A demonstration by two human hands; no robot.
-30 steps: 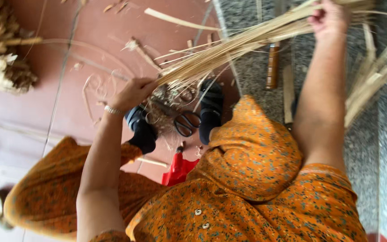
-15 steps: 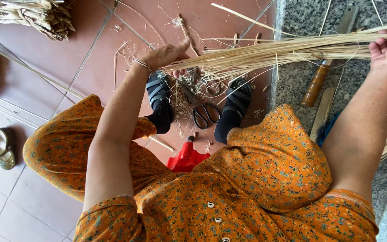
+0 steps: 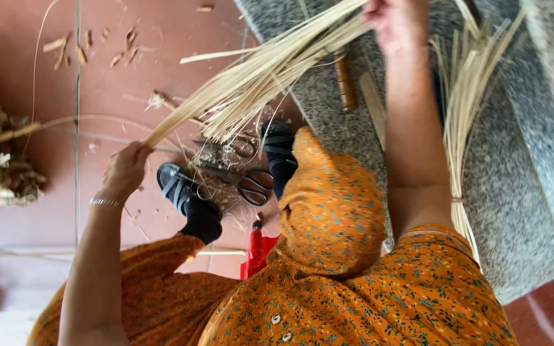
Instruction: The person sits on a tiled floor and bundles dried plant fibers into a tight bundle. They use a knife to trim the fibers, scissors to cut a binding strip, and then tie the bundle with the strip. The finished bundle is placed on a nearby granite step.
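Left hand (image 3: 126, 168) is clenched on the thin lower end of a bundle of pale straw strips (image 3: 270, 67). Right hand (image 3: 395, 22) grasps the same bundle at its upper end, near the top edge of view. The bundle runs slanted between the two hands, loose strands fanning downward from its middle. Below the bundle, between the sandalled feet, scissors (image 3: 251, 182) lie on the red tiled floor (image 3: 110, 96). Beside the right forearm, a second tied sheaf (image 3: 466, 115) rests on the speckled stone step (image 3: 520, 192).
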